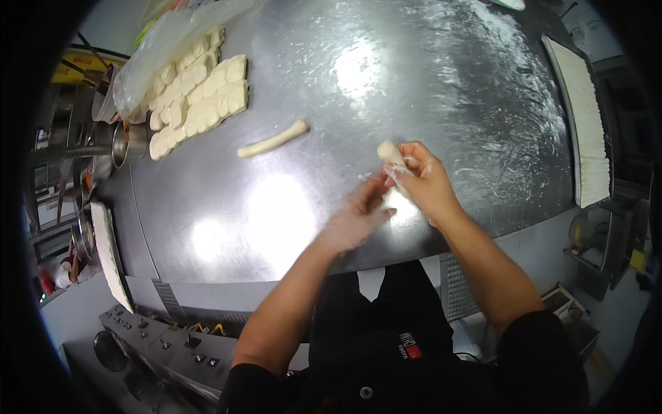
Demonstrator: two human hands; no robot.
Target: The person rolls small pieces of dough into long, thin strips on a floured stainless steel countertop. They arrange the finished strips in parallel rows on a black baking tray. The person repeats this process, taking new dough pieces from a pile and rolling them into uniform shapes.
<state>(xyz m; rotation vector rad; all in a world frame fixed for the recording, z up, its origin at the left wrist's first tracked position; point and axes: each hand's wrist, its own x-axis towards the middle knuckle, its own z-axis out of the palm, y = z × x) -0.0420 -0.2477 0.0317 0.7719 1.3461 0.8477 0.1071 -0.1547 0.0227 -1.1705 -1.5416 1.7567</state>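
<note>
My right hand [426, 178] grips a piece of pale dough [389, 151], whose rounded end sticks out past the fingers. Close beside it, my blurred left hand [359, 215] has its fingers apart, their tips near the right hand; whether they touch the dough I cannot tell. Both hands are above the metal worktop [331, 139] near its front edge. A rolled dough strip [274, 139] lies by itself to the left of the hands. Farther left, several cut dough pieces [207, 98] sit packed in rows.
Clear plastic sheeting [150, 57] covers the back of the dough rows. Trays line the right side [584, 124] and left side [111, 253] of the worktop. Flour [512, 103] dusts the right part. A metal pot [129, 144] stands at left; a control panel [170, 341] is below.
</note>
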